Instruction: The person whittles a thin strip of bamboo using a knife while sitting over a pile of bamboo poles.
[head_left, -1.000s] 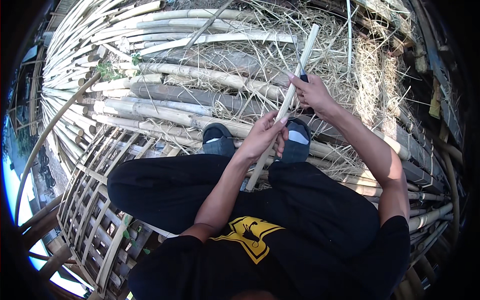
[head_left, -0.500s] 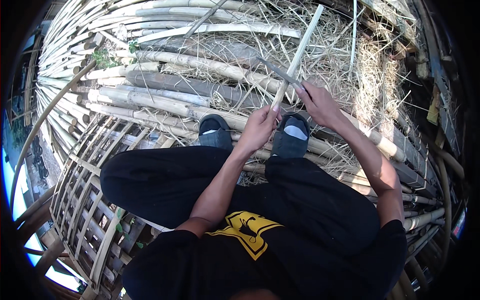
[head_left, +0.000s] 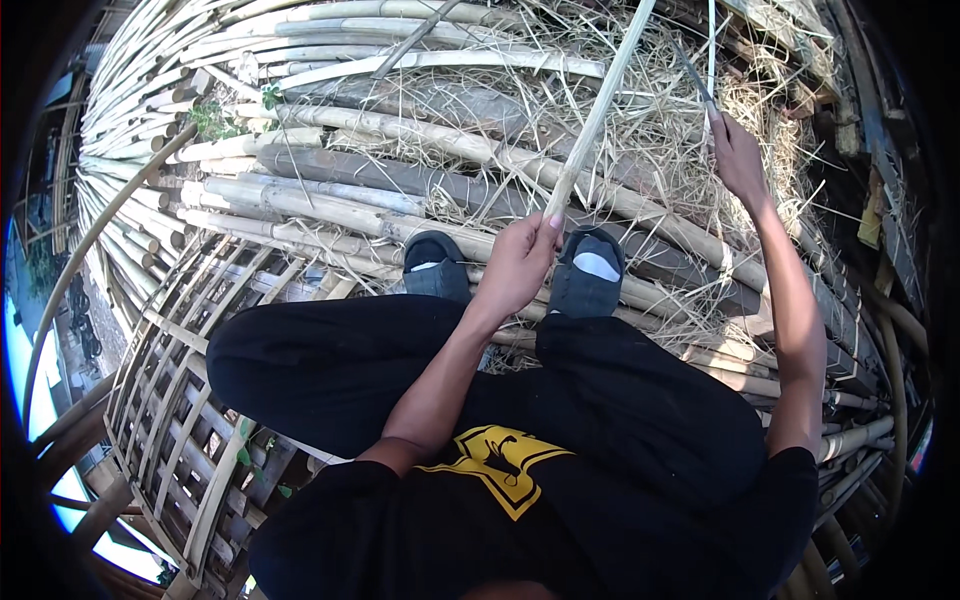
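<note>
My left hand [head_left: 520, 262] is closed round the near end of a long pale bamboo strip [head_left: 600, 110], which slants up and away past the top of the picture. Off to the right, my right hand [head_left: 740, 160] grips a knife [head_left: 695, 78] by its handle. The dark, narrow blade points away and to the left, apart from the strip. Fingers cover most of the handle. Below the blade and around the strip lie many thin bamboo shavings [head_left: 650, 150].
Bamboo poles [head_left: 330, 205] cover the ground under my slippers [head_left: 587, 275]. At the left stands a woven bamboo lattice [head_left: 190, 400], with a curved stick [head_left: 95, 225] rising beside it. Stacked poles fan out at the far left. Dark timber [head_left: 870, 130] runs along the right edge.
My right hand has swung the knife away from the strip, outward to the right and farther off. My left hand has stayed nearly in place, and the strip's far end now reaches higher.
</note>
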